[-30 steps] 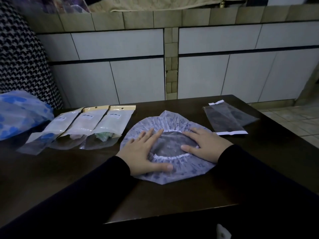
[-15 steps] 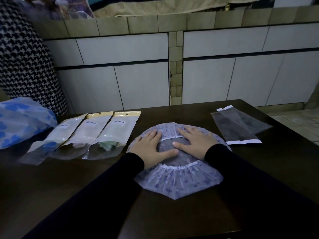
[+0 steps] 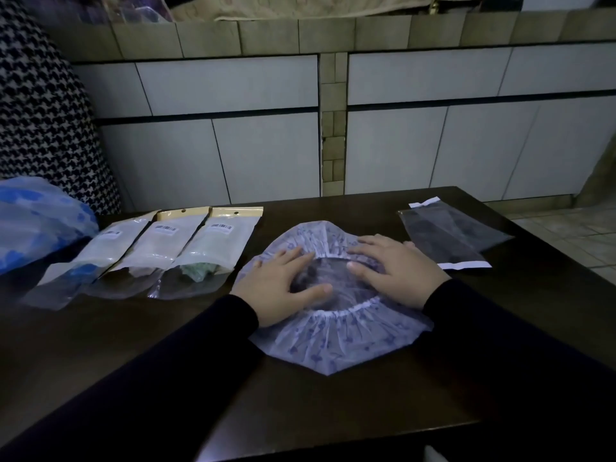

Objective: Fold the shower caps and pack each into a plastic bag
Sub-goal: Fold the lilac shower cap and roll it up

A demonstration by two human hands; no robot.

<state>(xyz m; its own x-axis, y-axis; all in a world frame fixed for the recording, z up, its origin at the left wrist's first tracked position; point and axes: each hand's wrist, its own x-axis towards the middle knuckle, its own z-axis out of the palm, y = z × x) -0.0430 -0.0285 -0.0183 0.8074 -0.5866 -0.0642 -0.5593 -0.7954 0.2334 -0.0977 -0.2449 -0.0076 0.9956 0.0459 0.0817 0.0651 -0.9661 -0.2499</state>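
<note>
A pale blue flower-print shower cap (image 3: 336, 341) lies spread flat on the dark table (image 3: 133, 345), its white elastic ring facing up. My left hand (image 3: 278, 288) presses flat on the cap's left side, fingers straight, thumb pointing into the ring. My right hand (image 3: 396, 271) presses flat on the cap's right side, fingers reaching over the far rim. Two clear empty plastic bags (image 3: 446, 238) with white strips lie just right of the cap. Three packed bags (image 3: 186, 251) with tan headers lie in a row to the left.
A loose blue-patterned shower cap (image 3: 36, 221) sits in a heap at the far left. A houndstooth fabric (image 3: 43, 121) rises behind it. White tiled wall panels (image 3: 266, 155) stand beyond the table's far edge. Tiled floor (image 3: 573, 238) shows to the right.
Both hands slid together towards the cap's middle half a second ago, then spread apart a little. The cap lies flatter. The camera tilted slightly.
</note>
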